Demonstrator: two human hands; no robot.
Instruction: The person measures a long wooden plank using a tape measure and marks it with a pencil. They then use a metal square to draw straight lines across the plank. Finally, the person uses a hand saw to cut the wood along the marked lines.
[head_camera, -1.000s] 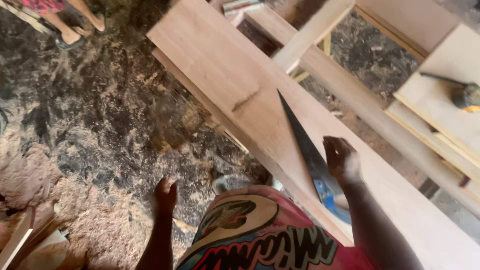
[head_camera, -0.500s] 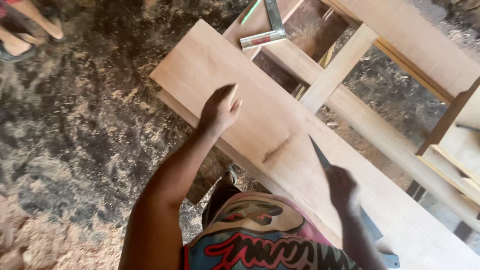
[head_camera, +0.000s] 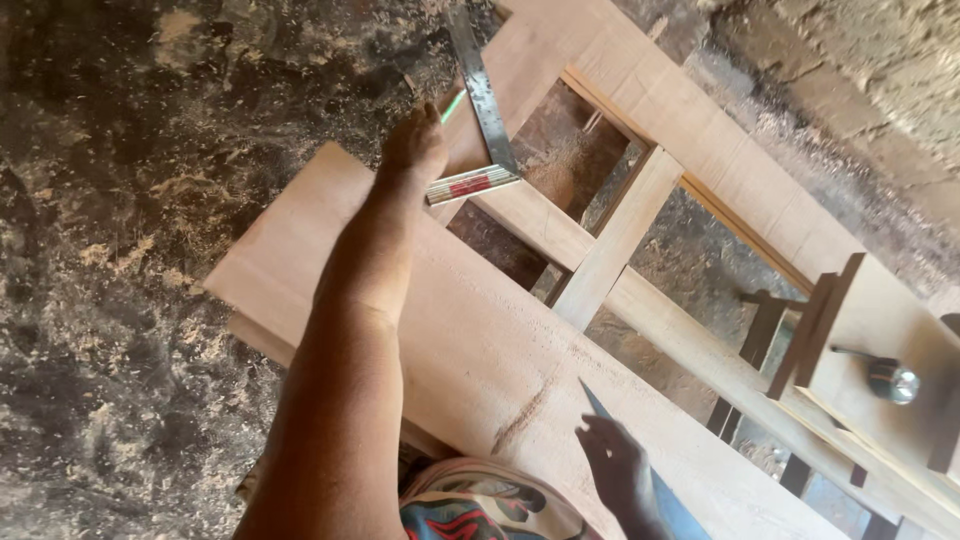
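My left hand (head_camera: 414, 143) is stretched far forward over a wide pale wooden board (head_camera: 470, 330), its fingers next to a metal try square (head_camera: 484, 120) with a striped handle, and a green pencil (head_camera: 453, 105) beside it. Whether the fingers touch the square I cannot tell. My right hand (head_camera: 614, 468) rests low on the board, on the handle end of a hand saw (head_camera: 640, 470) whose dark blade lies flat on the wood.
A wooden frame of rails and crosspieces (head_camera: 620, 235) lies beyond the board. At the right a wooden stand (head_camera: 880, 330) carries a small round metal object (head_camera: 892, 381). Sawdust covers the dirt floor (head_camera: 140, 250). A rough wall (head_camera: 880, 70) stands at the top right.
My left arm has swung up from beside my leg and reached forward across the board to the try square. My right hand stays by the saw. The view has tilted forward.
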